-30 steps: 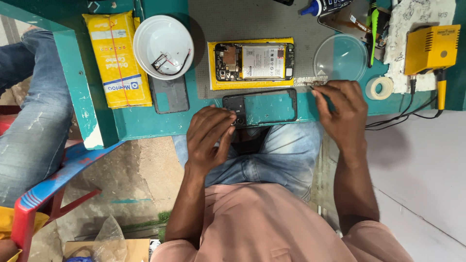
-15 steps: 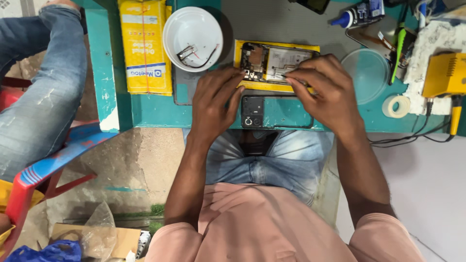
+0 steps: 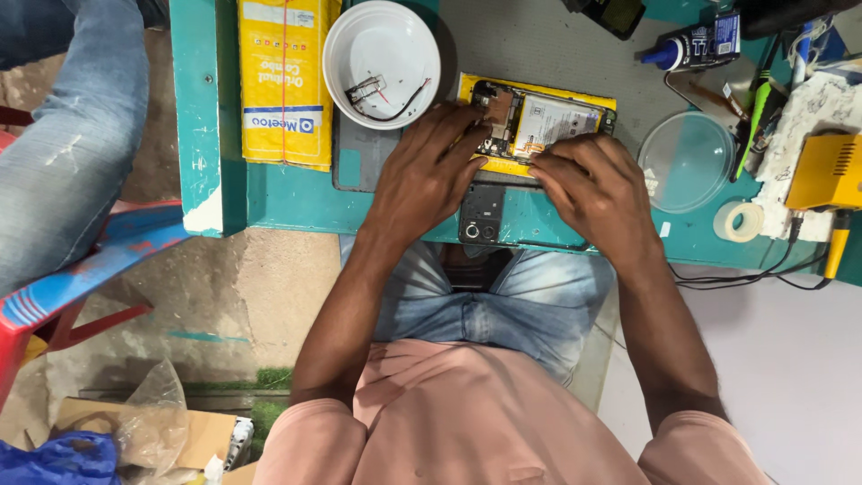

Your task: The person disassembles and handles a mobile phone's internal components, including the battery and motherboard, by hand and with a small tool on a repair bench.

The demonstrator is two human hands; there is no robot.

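Note:
An opened phone point(image 3: 548, 121) with its circuit board and battery exposed lies on a yellow pad point(image 3: 537, 90) on the teal workbench point(image 3: 287, 193). My left hand point(image 3: 429, 171) rests with its fingertips on the phone's left end, near the board. My right hand point(image 3: 588, 189) presses its fingertips on the phone's lower edge; whether it pinches a small tool is hidden. A dark phone back cover point(image 3: 483, 214) with camera holes lies under my hands at the bench's front edge.
A white bowl point(image 3: 382, 58) holds small wires and parts. A yellow box point(image 3: 283, 81) lies to its left, a clear round lid point(image 3: 687, 162), tape roll point(image 3: 741, 220), glue bottle point(image 3: 691, 49) and yellow soldering station point(image 3: 826, 171) to the right. Another person's jeans-clad leg point(image 3: 72, 135) is at left.
Both hands moved up from the dark back cover at the bench edge onto the opened phone on the yellow pad. The view shifted closer.

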